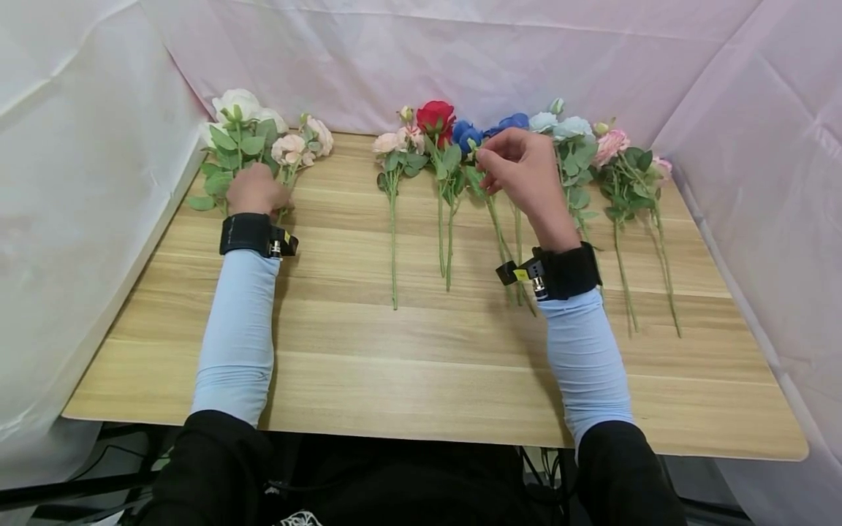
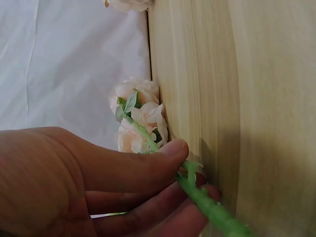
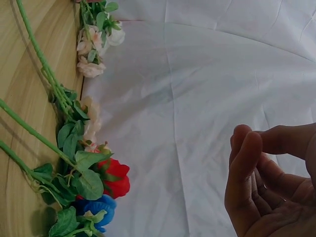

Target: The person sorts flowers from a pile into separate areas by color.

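Note:
At the back left, my left hand (image 1: 255, 191) pinches the green stem (image 2: 210, 210) of a pale pink rose spray between thumb and fingers. Its blossoms (image 2: 140, 116) lie beyond the thumb in the left wrist view. White roses (image 1: 238, 109) with broad leaves are beside that hand. My right hand (image 1: 529, 172) is raised over the blue roses (image 1: 468, 136), holding nothing. Its fingers are loosely bent, with the thumb close to the fingertips. In the right wrist view, the red rose (image 3: 116, 178) and blue rose (image 3: 101, 210) are apart from this hand.
Along the back of the wooden table (image 1: 342, 351) lie more stemmed flowers, including a light pink spray (image 1: 397, 140), pale blue roses (image 1: 571, 128) and pink roses (image 1: 612, 145). Their stems point toward the front. White cloth (image 1: 421, 58) hangs behind and at both sides.

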Demonstrator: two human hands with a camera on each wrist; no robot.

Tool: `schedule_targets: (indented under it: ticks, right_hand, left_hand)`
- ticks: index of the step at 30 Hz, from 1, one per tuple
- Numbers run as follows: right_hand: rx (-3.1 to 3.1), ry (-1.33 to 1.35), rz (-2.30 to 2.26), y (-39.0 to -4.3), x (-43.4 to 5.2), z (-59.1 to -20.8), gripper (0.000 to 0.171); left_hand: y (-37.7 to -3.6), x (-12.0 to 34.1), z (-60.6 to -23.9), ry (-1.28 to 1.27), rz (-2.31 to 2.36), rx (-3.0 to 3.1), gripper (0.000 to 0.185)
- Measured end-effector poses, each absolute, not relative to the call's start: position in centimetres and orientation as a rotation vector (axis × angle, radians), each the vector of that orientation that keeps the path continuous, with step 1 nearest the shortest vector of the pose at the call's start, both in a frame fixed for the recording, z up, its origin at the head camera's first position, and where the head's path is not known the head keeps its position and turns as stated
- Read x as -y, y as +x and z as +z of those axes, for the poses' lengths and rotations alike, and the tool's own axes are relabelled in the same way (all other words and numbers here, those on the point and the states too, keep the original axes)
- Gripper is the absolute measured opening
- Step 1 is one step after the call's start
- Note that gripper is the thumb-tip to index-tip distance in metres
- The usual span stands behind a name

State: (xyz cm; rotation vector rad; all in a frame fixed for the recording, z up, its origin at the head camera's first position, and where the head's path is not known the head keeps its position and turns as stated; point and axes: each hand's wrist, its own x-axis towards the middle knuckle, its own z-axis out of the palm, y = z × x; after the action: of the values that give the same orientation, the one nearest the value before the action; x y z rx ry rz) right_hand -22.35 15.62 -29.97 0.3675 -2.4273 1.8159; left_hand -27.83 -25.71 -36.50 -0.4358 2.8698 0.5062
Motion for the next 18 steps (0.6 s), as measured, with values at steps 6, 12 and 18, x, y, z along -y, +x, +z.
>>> schedule_targets:
  ticks: [6, 12, 18]
  right_hand:
    - [2.444, 0.364, 1.82, -22.3, -15.5, -30.0, 0.02]
    - [2.444, 0.391, 1.791, -22.4, -15.5, -30.2, 0.02]
    - [2.46, 0.389, 1.811, -22.4, -15.3, -30.3, 0.018]
  left_hand:
    - [-27.8, 25.5, -36.6, -0.437, 0.484, -2.871, 0.046]
    - [-27.7, 25.6, -36.2, -0.432, 0.513, -2.875, 0.039]
    - [-27.5, 25.6, -34.9, -0.413, 0.505, -2.92, 0.032]
